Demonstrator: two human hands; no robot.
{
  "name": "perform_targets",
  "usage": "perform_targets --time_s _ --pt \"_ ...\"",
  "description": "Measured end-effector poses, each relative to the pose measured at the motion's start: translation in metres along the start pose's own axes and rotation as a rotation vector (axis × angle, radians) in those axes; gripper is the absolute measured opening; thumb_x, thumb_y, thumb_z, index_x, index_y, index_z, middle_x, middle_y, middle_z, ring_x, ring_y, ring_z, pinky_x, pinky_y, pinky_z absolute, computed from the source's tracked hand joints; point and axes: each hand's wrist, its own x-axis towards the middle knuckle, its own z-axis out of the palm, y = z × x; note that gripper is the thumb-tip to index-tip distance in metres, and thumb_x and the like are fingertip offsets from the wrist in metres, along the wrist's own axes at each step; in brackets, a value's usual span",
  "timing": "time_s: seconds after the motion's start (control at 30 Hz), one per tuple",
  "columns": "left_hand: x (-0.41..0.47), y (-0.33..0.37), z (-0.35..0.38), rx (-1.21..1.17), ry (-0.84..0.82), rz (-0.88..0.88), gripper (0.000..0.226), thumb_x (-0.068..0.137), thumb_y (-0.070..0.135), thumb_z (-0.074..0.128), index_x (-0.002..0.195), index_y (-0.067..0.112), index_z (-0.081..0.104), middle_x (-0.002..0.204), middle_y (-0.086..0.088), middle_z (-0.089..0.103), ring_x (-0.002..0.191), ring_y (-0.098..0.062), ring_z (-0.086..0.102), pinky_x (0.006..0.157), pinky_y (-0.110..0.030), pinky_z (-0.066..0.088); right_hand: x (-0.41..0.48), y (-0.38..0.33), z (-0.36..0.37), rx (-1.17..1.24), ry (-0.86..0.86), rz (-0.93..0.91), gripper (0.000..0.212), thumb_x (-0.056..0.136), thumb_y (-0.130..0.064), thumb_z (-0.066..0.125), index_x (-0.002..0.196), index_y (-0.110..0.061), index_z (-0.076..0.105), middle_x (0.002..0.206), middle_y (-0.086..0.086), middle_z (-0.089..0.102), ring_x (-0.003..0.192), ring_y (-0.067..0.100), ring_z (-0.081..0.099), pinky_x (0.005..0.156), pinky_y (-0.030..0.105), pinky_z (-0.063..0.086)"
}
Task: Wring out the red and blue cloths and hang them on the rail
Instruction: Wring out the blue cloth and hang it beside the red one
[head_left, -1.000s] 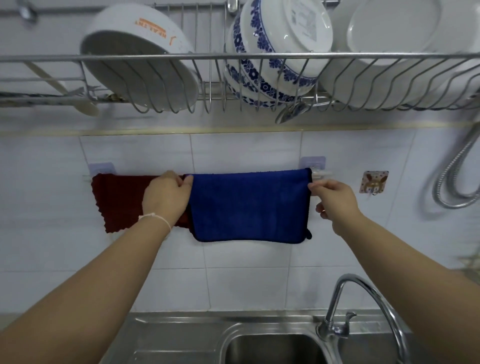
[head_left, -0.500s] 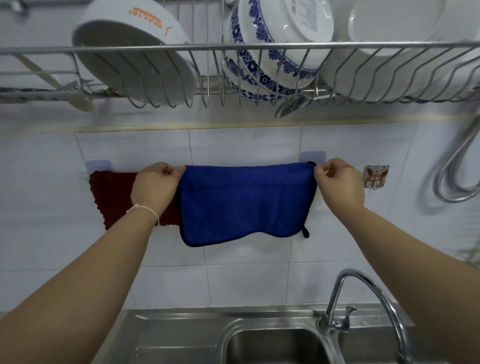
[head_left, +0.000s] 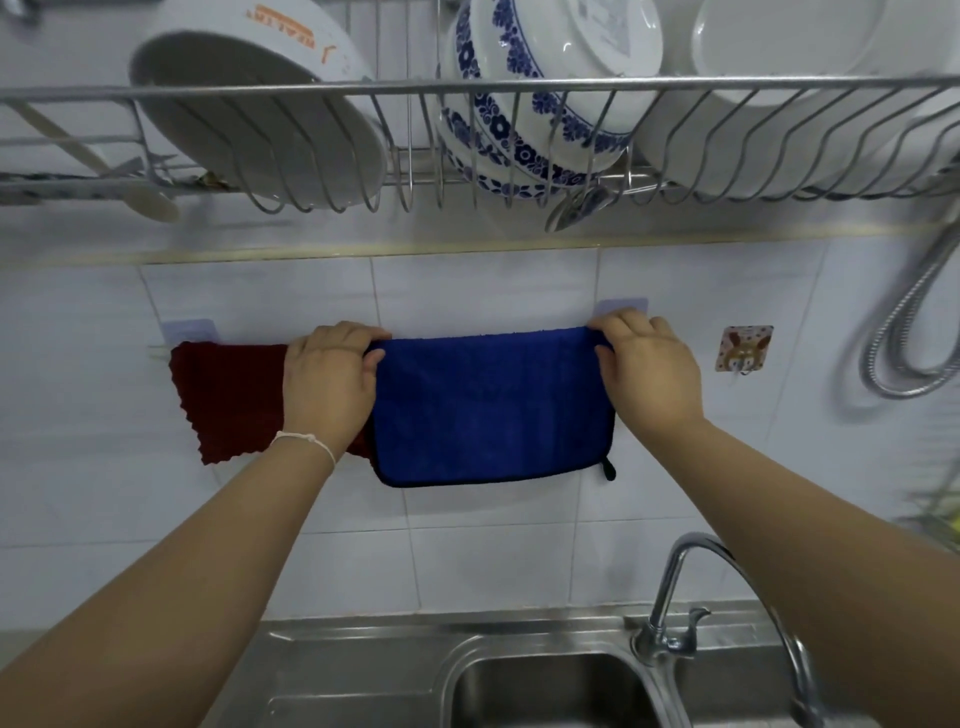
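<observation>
The blue cloth (head_left: 488, 405) hangs folded over the rail (head_left: 158, 352) on the tiled wall, its lower edge level. My left hand (head_left: 327, 384) grips its top left corner and covers the right part of the dark red cloth (head_left: 228, 400), which hangs on the rail to the left. My right hand (head_left: 649, 369) grips the blue cloth's top right corner by the rail's right mount. Most of the rail is hidden under the two cloths.
A wire dish rack (head_left: 467, 88) with white and blue-patterned bowls hangs above the rail. Below are the steel sink (head_left: 545, 691) and the curved tap (head_left: 727, 597). A sticker hook (head_left: 744, 348) and a metal hose (head_left: 904, 332) are on the right wall.
Both hands have shifted their hold to the top corners of the blue cloth. Its lower edge, curved half a second ago, now hangs straighter. The red cloth has not moved.
</observation>
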Motion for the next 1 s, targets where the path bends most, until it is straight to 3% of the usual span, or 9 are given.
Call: perform_targets --time_s 0.2,0.33,0.47,0.7,0.87,0.93,1.0 --pt "0.002 -0.004 -0.001 0.054 -0.012 -0.023 0.021 0.095 0.023 0.055 0.11 0.019 0.07 0.106 -0.006 0.07 0.098 -0.029 0.061 0.091 -0.044 0.04 0.013 0.0 -0.002 -0.113 -0.229 0.03 0.04 0.094 -0.003 0.044 0.131 -0.019 0.051 0.131 0.001 0.053 0.088 0.03 0.062 0.062 0.035 0.051" --pt "0.001 -0.004 -0.004 0.015 -0.066 -0.041 0.027 0.096 0.028 0.053 0.117 0.019 0.067 0.113 -0.006 0.069 0.104 -0.029 0.06 0.092 -0.044 0.041 0.016 -0.003 -0.003 -0.2 -0.225 0.007 0.041 0.087 0.004 0.048 0.124 -0.012 0.054 0.133 0.005 0.047 0.101 0.031 0.055 0.057 0.033 0.046" --pt "-0.002 -0.004 -0.005 0.02 -0.098 -0.018 0.033 0.093 0.035 0.058 0.122 0.02 0.064 0.116 -0.007 0.067 0.107 -0.03 0.058 0.092 -0.043 0.04 0.018 -0.007 -0.002 -0.204 -0.283 0.063 0.047 0.086 0.006 0.048 0.129 -0.011 0.051 0.134 0.006 0.048 0.082 0.034 0.063 0.054 0.033 0.042" --pt "-0.004 0.0 0.001 -0.052 -0.064 -0.069 0.029 0.092 0.031 0.06 0.117 0.018 0.066 0.111 -0.006 0.069 0.102 -0.029 0.06 0.092 -0.042 0.045 0.013 -0.009 -0.001 -0.194 -0.313 0.067 0.044 0.092 -0.001 0.046 0.135 -0.01 0.045 0.141 0.008 0.043 0.08 0.034 0.065 0.057 0.035 0.049" --pt "-0.004 0.003 -0.001 -0.079 -0.094 -0.08 0.03 0.091 0.025 0.06 0.118 0.014 0.066 0.112 -0.01 0.068 0.101 -0.032 0.059 0.092 -0.042 0.044 0.01 -0.012 -0.013 -0.045 -0.361 0.089 0.041 0.102 -0.025 0.035 0.142 -0.013 0.039 0.146 0.005 0.039 0.1 0.033 0.062 0.074 0.038 0.051" --pt "-0.004 0.005 -0.004 -0.108 -0.165 -0.1 0.037 0.091 0.021 0.058 0.126 0.013 0.062 0.121 -0.012 0.064 0.109 -0.032 0.057 0.101 -0.043 0.041 0.011 -0.014 -0.023 0.042 -0.428 0.122 0.049 0.1 -0.025 0.04 0.148 -0.018 0.032 0.154 0.004 0.034 0.117 0.031 0.057 0.088 0.038 0.049" --pt "-0.009 0.013 -0.016 -0.1 -0.238 -0.135 0.053 0.089 0.018 0.056 0.141 0.015 0.048 0.139 -0.01 0.053 0.127 -0.029 0.048 0.115 -0.049 0.027 0.002 -0.017 -0.037 0.132 -0.444 0.154 0.058 0.097 -0.022 0.046 0.152 -0.021 0.026 0.159 0.002 0.028 0.13 0.027 0.048 0.101 0.039 0.045"
